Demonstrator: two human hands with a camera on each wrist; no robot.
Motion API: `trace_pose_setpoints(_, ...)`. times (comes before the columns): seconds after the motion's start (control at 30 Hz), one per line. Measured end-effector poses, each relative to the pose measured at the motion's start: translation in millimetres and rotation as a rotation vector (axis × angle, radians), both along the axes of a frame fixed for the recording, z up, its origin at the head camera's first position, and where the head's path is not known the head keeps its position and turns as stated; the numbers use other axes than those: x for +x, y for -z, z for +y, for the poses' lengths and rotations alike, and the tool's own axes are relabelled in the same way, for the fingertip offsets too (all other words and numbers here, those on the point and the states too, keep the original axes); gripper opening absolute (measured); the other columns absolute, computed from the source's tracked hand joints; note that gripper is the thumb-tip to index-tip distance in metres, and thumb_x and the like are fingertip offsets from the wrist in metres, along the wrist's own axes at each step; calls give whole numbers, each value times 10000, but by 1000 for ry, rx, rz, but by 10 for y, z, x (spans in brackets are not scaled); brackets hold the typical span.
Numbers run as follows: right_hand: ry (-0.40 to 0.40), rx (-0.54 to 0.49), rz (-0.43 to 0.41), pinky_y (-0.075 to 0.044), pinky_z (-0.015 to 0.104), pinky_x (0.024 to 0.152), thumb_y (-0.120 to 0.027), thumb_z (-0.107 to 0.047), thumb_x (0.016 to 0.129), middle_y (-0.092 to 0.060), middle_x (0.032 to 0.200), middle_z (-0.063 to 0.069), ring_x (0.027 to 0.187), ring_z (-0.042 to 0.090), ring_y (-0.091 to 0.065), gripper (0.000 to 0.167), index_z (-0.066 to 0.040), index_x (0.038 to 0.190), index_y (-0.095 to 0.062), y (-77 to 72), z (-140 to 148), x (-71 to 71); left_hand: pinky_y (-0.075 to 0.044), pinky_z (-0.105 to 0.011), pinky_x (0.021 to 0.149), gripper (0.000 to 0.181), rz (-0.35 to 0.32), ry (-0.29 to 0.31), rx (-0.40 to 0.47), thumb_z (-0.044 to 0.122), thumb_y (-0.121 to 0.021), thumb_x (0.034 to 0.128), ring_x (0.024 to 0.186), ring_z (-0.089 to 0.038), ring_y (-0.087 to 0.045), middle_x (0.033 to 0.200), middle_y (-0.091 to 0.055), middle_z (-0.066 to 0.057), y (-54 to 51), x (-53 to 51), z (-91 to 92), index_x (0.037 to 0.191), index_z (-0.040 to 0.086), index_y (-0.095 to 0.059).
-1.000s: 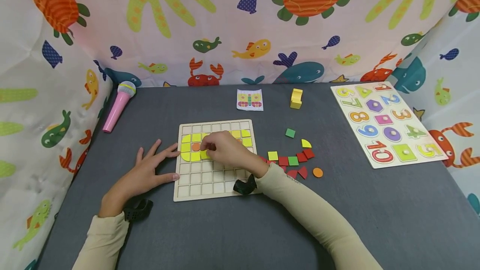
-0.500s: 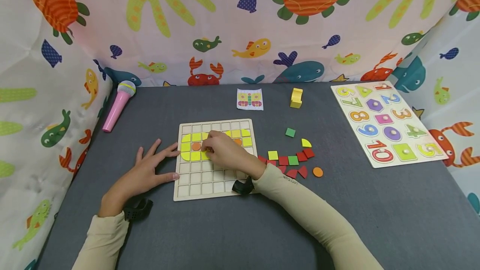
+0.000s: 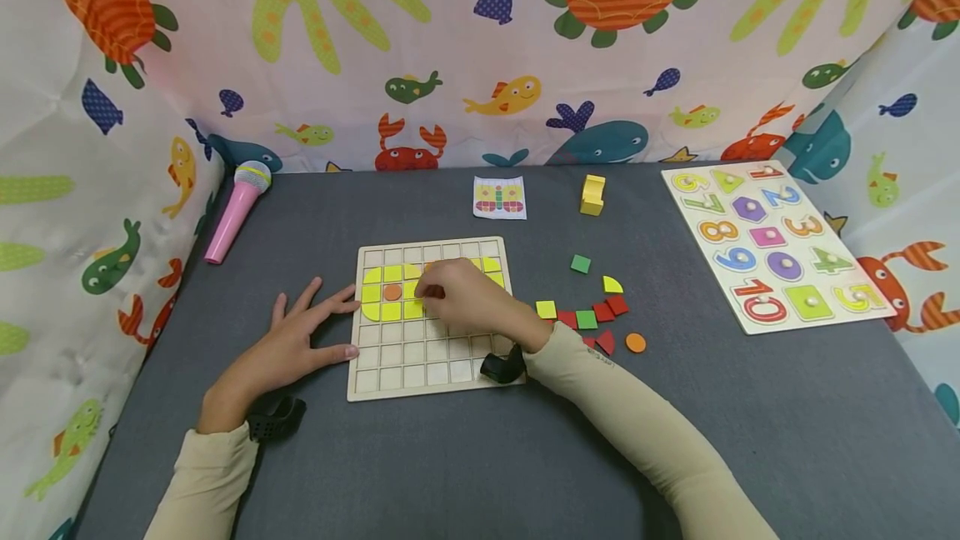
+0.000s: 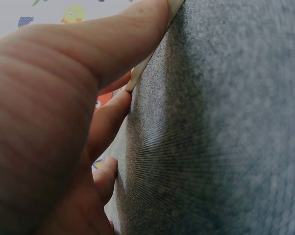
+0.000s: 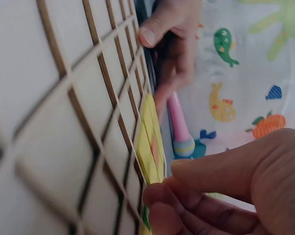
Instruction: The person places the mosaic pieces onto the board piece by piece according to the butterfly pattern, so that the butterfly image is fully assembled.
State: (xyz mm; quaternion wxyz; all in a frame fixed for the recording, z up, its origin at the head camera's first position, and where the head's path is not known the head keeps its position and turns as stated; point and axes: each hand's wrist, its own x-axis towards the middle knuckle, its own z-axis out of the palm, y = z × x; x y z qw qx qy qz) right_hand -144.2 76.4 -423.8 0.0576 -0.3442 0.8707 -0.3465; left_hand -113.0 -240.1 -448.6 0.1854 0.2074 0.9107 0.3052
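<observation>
A square wooden grid board (image 3: 390,380) lies on the table, its upper rows partly filled with yellow tiles (image 3: 392,312) and an orange disc (image 3: 392,292). At its left edge, the fingertips and thumb of my left hand (image 3: 296,348) touch the rim, fingers spread. My right hand (image 3: 472,298) is over the board's middle with curled fingers, hiding several cells. In the right wrist view its thumb and fingertips (image 5: 159,193) come together close to the yellow tiles (image 5: 146,142); no piece shows between them. A bit of green piece (image 5: 146,215) shows just below the fingertips.
Loose red, green, yellow and orange pieces (image 3: 587,321) lie right of the board. Behind it are a pattern card (image 3: 499,198) and a yellow block (image 3: 592,195). A pink toy microphone (image 3: 238,211) lies left, a number puzzle (image 3: 780,248) far right.
My right hand has shifted slightly right, uncovering more of the yellow tiles in the left part of the board. My left hand has stayed at the board's edge.
</observation>
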Motion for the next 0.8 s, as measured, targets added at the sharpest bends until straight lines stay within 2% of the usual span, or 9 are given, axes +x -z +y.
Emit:
trace_pose_setpoints(0.2, 90, -76, -85, -561, 309, 811, -735, -31, 990, -765, 1023, 36, 887, 145, -670, 149, -18, 1117, -812, -104, 398, -30, 210, -724, 1163, 822, -1, 6, 8, 504, -796, 960, 1618, -465, 72, 1752, -283, -95, -5, 12, -6, 1620, 128, -480)
trace_pose_setpoints(0.37, 146, -111, -139, -580, 386, 866, -751, -64, 996, -780, 1101, 80, 962, 186, -689, 216, -6, 1200, -796, -151, 761, -35, 212, -718, 1165, 818, 5, 7, 9, 491, -796, 965, 1619, -462, 67, 1753, -277, -102, -7, 17, -11, 1621, 121, -476)
trace_pose_setpoints(0.6, 240, -106, -217, -573, 477, 974, -752, -85, 1002, -758, 1235, 102, 1099, 254, -697, 289, -16, 1283, -764, -173, 1250, -6, 215, -713, 1167, 826, 0, 1, 7, 502, -796, 961, 1619, -460, 73, 1753, -280, -100, -12, 15, -5, 1623, 126, -474)
trace_pose_setpoints(0.8, 317, -72, -240, -550, 515, 993, -711, -49, 1020, -731, 1299, 142, 1159, 304, -671, 323, -15, 1341, -728, -161, 1612, 34, 214, -718, 1164, 833, 3, 4, 0, 506, -791, 964, 1617, -468, 73, 1751, -280, -115, -20, 13, 0, 1627, 121, -465)
